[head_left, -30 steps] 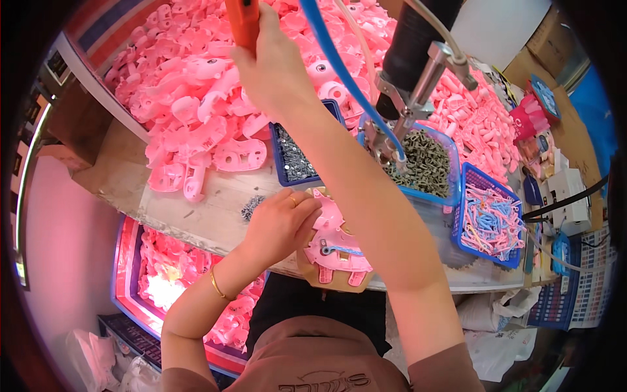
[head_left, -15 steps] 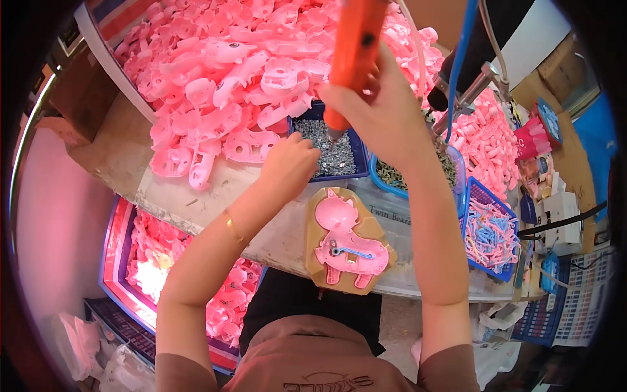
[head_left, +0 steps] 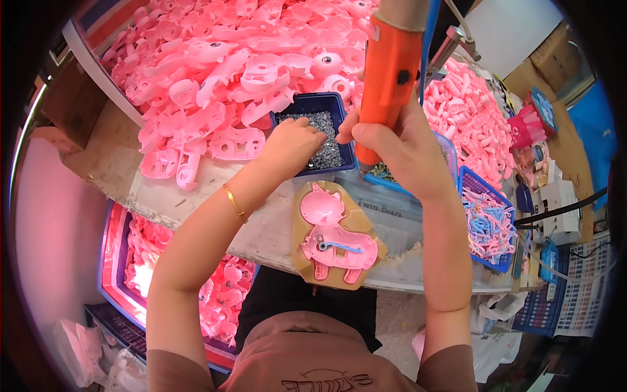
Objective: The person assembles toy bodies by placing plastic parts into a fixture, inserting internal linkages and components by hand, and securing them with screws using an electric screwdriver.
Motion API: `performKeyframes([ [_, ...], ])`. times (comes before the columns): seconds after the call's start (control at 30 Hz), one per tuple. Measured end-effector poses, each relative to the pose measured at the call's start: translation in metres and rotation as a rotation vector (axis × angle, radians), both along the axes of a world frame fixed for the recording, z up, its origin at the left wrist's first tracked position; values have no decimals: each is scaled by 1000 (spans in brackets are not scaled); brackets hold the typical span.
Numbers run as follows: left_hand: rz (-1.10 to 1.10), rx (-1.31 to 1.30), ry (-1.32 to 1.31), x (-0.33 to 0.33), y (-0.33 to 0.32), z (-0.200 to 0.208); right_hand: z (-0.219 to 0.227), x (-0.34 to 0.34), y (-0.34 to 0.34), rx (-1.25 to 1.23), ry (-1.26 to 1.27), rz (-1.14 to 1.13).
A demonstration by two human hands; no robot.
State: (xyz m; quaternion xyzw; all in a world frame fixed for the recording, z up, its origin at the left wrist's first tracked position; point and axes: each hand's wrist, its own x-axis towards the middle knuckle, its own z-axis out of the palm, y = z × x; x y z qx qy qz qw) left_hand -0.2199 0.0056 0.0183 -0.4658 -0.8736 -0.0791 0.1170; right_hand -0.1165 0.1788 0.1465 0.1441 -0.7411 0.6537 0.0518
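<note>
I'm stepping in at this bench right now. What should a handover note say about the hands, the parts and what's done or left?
Left hand: fingers down in the blue screw tray, picking.
Right hand: grip closed on the orange electric screwdriver, tip raised above the bench.
Pink toy half: lies in the tan jig at the bench edge, blue piece fitted inside.
Done: part seated in the jig.
Left: apparently screws to drive; none clearly visible in it.

Packaging-wise there's not much: a brown cardboard box (head_left: 530,73) sits far right, a white boxy carton (head_left: 556,210) sits right, and a printed blue-white chart sheet (head_left: 588,287) hangs near right.
</note>
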Motion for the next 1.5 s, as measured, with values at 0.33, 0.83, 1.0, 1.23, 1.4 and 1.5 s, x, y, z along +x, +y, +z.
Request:
performKeyframes([
  [0.33,59,13,26,19,-19,5,8,10,3,-89,-78,79],
  [0.83,-309,420,120,111,-9,3,-13,46,-36,-283,15,-107],
  [1.0,-284,452,16,121,-7,0,-17,49,-35,-296,-3,-122],
  [1.23,-170,449,-179,145,-7,8,-23,61,-33,-265,-20,-135],
  [1.4,-194,402,-121,158,-15,11,-52,75,-16,-251,-35,-144],
  [1.5,-277,380,-141,166,-15,3,-57,84,-4,-345,-112,-104],
])
